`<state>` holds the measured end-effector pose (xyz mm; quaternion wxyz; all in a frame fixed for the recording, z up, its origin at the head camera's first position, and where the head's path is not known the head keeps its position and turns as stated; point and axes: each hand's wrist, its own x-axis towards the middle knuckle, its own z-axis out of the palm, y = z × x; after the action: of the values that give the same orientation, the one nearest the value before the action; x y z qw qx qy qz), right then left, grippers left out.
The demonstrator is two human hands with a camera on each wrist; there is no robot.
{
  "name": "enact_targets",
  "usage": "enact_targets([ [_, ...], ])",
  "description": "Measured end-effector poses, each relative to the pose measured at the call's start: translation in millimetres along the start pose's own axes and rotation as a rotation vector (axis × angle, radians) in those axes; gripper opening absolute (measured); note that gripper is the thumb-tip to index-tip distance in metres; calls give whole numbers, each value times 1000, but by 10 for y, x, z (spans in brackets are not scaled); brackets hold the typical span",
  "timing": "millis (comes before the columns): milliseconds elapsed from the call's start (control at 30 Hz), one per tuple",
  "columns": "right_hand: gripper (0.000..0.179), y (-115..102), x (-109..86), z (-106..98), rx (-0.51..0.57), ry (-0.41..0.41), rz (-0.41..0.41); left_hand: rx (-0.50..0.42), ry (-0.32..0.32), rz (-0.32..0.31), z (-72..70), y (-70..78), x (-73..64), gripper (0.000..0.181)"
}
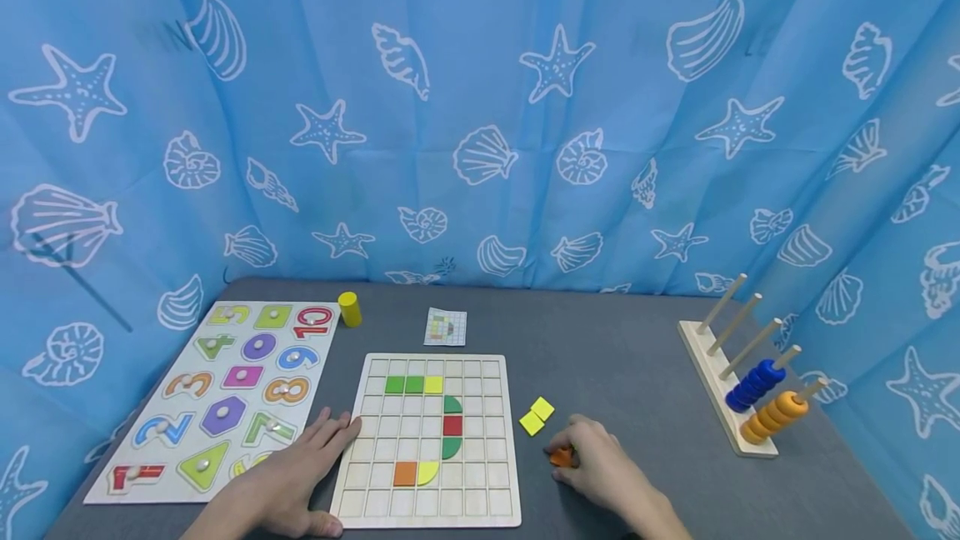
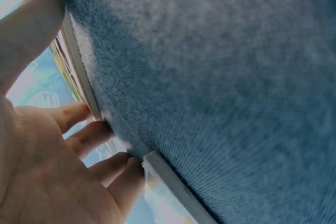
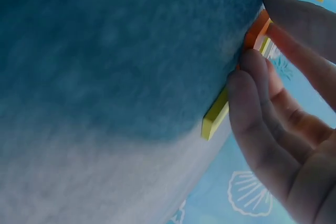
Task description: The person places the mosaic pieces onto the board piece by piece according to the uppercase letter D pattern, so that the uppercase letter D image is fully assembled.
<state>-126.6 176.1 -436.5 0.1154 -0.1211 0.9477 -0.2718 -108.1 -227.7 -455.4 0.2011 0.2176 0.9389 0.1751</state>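
Note:
The wooden grid board [image 1: 468, 502] lies flat on the table, with green, yellow, red and orange tiles in several of its squares. My left hand [image 1: 288, 473] rests along its left side, fingers and thumb spread and touching the edge. Right of the board, my right hand [image 1: 600, 469] pinches an orange tile [image 3: 257, 31] down at the table surface. Fingers partly cover this tile, so its full shape is hidden. A bit of green shows beside it in the head view. Two yellow tiles [image 1: 537, 416] lie between that hand and the board.
At left lies a number and shape puzzle board [image 1: 251, 323], partly behind my left forearm. A yellow cylinder [image 1: 349, 309] and a small pattern card [image 1: 446, 327] are at the back. The peg stand [image 1: 712, 373] with blue and orange beads stands right; a blue curtain [image 1: 480, 215] hangs behind.

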Motion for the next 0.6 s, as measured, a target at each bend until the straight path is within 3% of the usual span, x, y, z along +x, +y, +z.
enact_targets([
  [233, 24, -68, 53, 27, -2, -51, -72, -7, -8, -6, 6, -8, 4, 119],
  [600, 36, -88, 85, 66, -33, 23, -72, -18, -12, -23, 3, -4, 7, 119],
])
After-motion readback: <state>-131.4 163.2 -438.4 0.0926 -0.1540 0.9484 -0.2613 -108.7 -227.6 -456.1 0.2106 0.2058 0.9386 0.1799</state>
